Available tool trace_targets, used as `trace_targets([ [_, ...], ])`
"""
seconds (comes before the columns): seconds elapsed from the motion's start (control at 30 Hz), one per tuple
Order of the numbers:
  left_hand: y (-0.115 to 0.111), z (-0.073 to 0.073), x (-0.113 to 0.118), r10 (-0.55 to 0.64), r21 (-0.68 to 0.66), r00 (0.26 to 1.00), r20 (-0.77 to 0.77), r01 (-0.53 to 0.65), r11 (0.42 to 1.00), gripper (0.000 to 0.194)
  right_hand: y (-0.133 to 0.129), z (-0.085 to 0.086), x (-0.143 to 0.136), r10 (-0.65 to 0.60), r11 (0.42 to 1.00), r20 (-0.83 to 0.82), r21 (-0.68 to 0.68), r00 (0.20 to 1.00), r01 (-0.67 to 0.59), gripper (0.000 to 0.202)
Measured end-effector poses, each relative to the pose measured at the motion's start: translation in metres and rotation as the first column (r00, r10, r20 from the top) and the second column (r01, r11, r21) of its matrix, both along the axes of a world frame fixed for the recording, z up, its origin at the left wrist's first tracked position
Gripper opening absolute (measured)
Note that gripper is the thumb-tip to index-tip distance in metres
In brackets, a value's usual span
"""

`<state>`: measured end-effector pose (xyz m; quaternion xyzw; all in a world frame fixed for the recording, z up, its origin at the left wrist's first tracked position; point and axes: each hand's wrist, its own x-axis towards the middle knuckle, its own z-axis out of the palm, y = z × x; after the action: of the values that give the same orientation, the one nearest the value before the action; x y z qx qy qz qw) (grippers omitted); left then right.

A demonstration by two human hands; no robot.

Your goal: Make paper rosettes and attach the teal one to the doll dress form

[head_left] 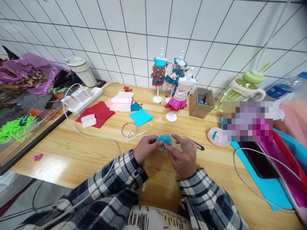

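Note:
Between my two hands is a blue crepe-paper pompom, fringed and rounded. My left hand pinches its left side between thumb and fingers. My right hand holds its lower edge with thumb and fingertips, the index finger raised off it. Just right of my right hand lies a pair of small scissors with dark handles. A ring of thin wire and a white bent strip rest on the table beyond my left hand.
Small dress forms in paper outfits stand at the back beside a cardboard box. Blue and red paper lie left of them. A pink dish, phone and loose white cable are at right; a power strip is left.

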<state>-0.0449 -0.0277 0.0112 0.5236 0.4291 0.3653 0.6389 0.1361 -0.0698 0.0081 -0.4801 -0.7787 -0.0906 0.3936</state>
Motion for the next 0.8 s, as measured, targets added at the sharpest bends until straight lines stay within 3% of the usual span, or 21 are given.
trace_targets([
  [0.1, 0.001, -0.004, 0.001, 0.115, -0.159, 0.984, 0.134, -0.093, 0.983, 0.032, -0.004, 0.003, 0.001, 0.063, 0.996, 0.098, 0.049, 0.993, -0.068, 0.032],
  [0.2, 0.002, -0.005, 0.0, 0.183, -0.242, 0.965, 0.187, -0.136, 0.961, 0.029, -0.003, 0.0, 0.001, 0.092, 0.993, 0.046, 0.07, 0.995, -0.095, 0.042],
  [0.3, 0.001, -0.003, 0.001, 0.16, -0.287, 0.959, 0.236, -0.088, 0.954, 0.028, 0.004, -0.007, 0.002, 0.062, 0.998, -0.043, 0.029, 0.997, -0.061, 0.051],
  [0.4, -0.002, -0.001, 0.002, 0.093, -0.303, 0.964, 0.248, -0.014, 0.953, 0.03, 0.009, -0.011, 0.003, 0.071, 0.997, -0.079, 0.013, 0.994, -0.07, 0.042],
  [0.5, -0.003, 0.0, 0.001, -0.027, -0.207, 0.988, 0.15, 0.058, 0.977, 0.035, 0.01, -0.009, 0.005, 0.084, 0.996, -0.16, 0.01, 0.984, -0.084, 0.026],
  [0.6, 0.001, 0.002, -0.002, -0.12, -0.011, 0.985, -0.126, 0.119, 0.993, 0.046, 0.01, -0.007, 0.007, 0.086, 0.99, -0.273, -0.084, 0.958, -0.113, 0.017],
  [0.7, 0.006, 0.005, -0.007, 0.004, 0.209, 0.9, -0.435, 0.097, 0.973, 0.057, 0.012, -0.007, 0.009, 0.019, 0.954, -0.484, -0.252, 0.875, -0.161, 0.008],
  [0.8, 0.006, 0.009, -0.009, 0.096, 0.421, 0.885, -0.455, 0.119, 0.899, 0.039, 0.015, -0.01, 0.007, -0.158, 0.837, -0.672, -0.48, 0.723, -0.264, 0.013],
])
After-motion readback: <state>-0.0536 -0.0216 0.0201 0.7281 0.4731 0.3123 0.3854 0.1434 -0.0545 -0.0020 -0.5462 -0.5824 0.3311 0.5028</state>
